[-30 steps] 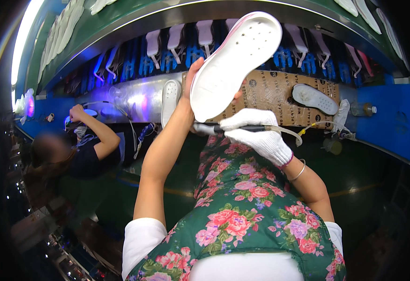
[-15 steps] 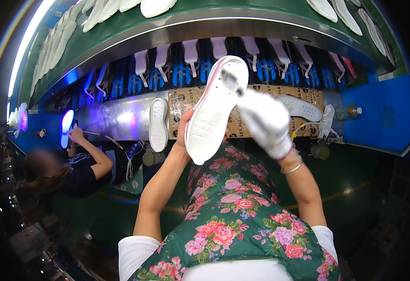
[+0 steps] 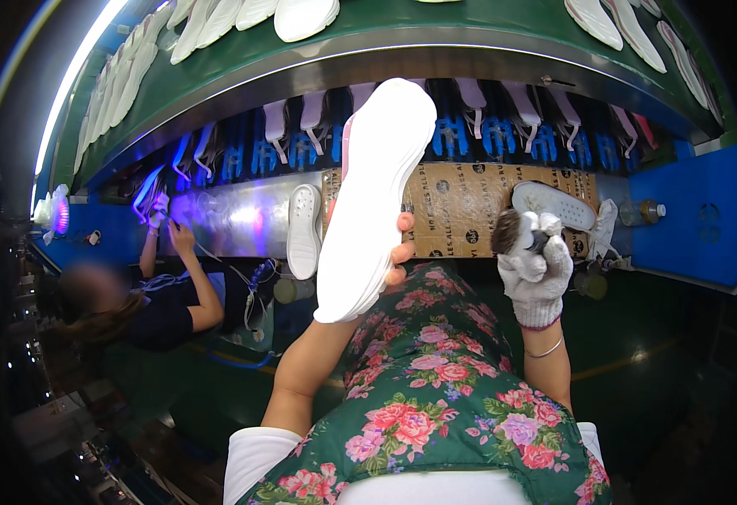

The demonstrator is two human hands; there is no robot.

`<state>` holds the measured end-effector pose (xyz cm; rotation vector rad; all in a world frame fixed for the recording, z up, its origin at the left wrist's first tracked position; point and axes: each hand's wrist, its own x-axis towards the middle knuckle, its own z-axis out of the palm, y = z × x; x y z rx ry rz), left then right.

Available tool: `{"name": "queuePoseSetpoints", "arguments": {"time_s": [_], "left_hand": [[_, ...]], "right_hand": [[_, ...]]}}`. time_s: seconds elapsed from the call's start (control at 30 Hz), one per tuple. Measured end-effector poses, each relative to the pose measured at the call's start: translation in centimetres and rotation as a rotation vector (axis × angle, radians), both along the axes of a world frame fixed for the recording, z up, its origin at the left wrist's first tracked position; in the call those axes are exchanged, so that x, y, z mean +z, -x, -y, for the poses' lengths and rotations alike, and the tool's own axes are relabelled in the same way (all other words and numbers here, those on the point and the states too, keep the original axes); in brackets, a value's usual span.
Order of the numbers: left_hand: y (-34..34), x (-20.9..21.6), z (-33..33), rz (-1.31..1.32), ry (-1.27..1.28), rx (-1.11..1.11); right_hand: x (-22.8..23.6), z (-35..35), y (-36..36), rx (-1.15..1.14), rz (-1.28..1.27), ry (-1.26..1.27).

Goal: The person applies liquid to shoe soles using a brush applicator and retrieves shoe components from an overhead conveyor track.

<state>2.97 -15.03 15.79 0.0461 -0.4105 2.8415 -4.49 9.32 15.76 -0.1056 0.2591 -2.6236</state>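
A white shoe sole (image 3: 378, 202) stands tilted in front of me, a pink strip along its left edge. Behind it, my bare left hand (image 3: 401, 250) grips it, with fingertips showing at its right side. My right hand (image 3: 538, 273), in a white knit glove, closes around a brush (image 3: 510, 231) whose dark bristles point to the left. The brush's handle is mostly hidden in the glove. Right behind that hand, a greyish sole (image 3: 555, 205) lies on the cardboard. Left of the held sole, another white sole (image 3: 304, 231) rests at the cardboard's left edge.
Brown cardboard (image 3: 452, 202) covers part of the metal bench (image 3: 225, 210). Behind, pink straps hang in a row over blue holders (image 3: 494, 139). More soles line the green shelf (image 3: 444, 21) above. A clear bottle (image 3: 642, 210) stands right. A co-worker (image 3: 166, 295) works at the left.
My left hand has turned the sole, so another face now shows. My right hand has drawn away from it to the right, taking the brush along. The co-worker's hands have moved.
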Motion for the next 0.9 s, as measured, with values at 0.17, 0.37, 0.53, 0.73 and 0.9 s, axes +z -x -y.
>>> {"name": "queuePoseSetpoints", "arguments": {"time_s": [0.17,0.37,0.53,0.73,0.9], "left_hand": [[0.4,2.1,-1.5,-0.085,-0.184,-0.017],[0.7,2.3,-1.2,-0.075,-0.094,-0.139],[1.1,4.4,-2.5,0.002,-0.073,-0.084],[1.2,3.9,-2.1,-0.118,-0.164,-0.323],[0.4,4.8,-2.3,-0.17,-0.204,-0.36]], "right_hand": [[-1.9,-0.8,-0.3,-0.049,0.144,0.004],[-4.1,-1.1,-1.6,-0.13,0.294,-0.083],[-5.3,-2.1,-2.1,-0.19,0.284,-0.07],[-5.0,-2.8,-2.2,-0.242,0.308,-0.132],[-6.1,-2.9,-2.4,-0.233,0.293,-0.109]]}}
